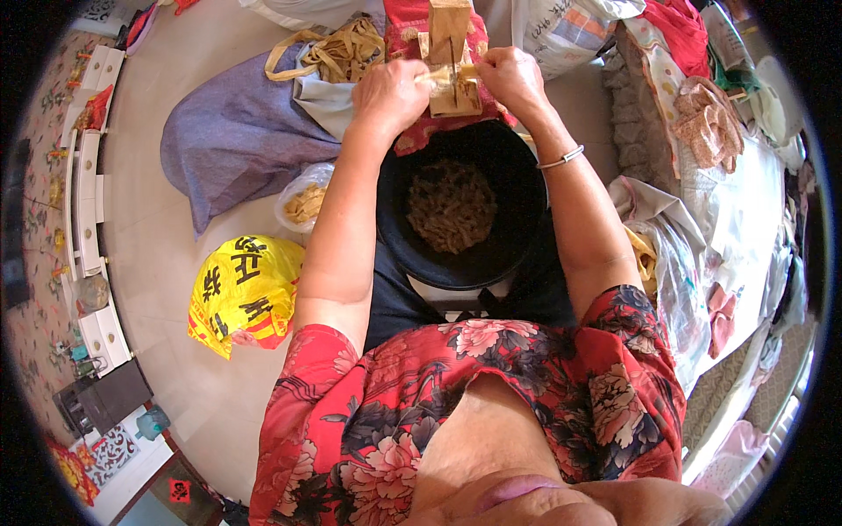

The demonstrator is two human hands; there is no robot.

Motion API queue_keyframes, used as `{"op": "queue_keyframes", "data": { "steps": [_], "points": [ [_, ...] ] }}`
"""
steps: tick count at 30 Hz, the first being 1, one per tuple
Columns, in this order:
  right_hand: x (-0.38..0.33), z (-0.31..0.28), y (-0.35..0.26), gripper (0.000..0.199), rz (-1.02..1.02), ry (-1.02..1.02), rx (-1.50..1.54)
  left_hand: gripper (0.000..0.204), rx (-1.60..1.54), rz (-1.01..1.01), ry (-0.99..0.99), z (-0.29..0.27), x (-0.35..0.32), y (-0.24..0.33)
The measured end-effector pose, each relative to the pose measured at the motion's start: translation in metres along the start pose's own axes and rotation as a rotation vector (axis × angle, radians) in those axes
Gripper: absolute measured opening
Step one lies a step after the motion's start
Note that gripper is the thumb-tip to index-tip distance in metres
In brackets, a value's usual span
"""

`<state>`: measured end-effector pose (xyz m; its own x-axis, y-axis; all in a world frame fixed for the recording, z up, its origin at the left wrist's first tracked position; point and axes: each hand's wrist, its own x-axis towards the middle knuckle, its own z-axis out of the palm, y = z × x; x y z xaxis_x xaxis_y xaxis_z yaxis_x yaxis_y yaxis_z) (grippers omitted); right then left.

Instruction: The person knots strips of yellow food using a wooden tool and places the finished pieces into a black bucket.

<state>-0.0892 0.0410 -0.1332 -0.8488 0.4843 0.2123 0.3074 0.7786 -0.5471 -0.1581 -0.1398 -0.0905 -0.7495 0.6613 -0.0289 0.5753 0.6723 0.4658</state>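
Observation:
Both arms reach forward to a wooden stand point(450, 17) with an upright thin dark metal blade point(456, 53). My left hand point(390, 95) is closed on one end of a pale yellowish strip point(432, 79), left of the blade. On the other side, my right hand point(514, 81) pinches at the blade's edge, apparently on the same strip; its fingertips are partly hidden. Red patterned cloth point(412, 136) lies under the stand. Below my hands, a black tub point(399, 237) rests between my legs, with a heap of brownish short pieces point(452, 206) at its bottom.
Long tan strips point(346, 54) lie on a blue-grey cloth point(224, 131) at the left. Nearby are a clear bag of tan pieces point(305, 203) and a yellow plastic bag point(250, 285). A bed or couch piled with cloths point(710, 123) stands right; a white cabinet point(88, 202) lines the far left.

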Motion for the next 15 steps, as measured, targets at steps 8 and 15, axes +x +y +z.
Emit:
{"op": "queue_keyframes", "data": {
  "steps": [8,15],
  "points": [
    [-0.049,-0.032,-0.053,0.022,0.364,-0.711,1.590,0.043,-1.137,0.098,0.117,0.022,-0.031,0.038],
    [-0.063,-0.039,-0.067,0.022,0.233,-0.875,1.344,0.038,-2.152,-0.066,0.261,-0.022,-0.031,0.028]
  ]
}}
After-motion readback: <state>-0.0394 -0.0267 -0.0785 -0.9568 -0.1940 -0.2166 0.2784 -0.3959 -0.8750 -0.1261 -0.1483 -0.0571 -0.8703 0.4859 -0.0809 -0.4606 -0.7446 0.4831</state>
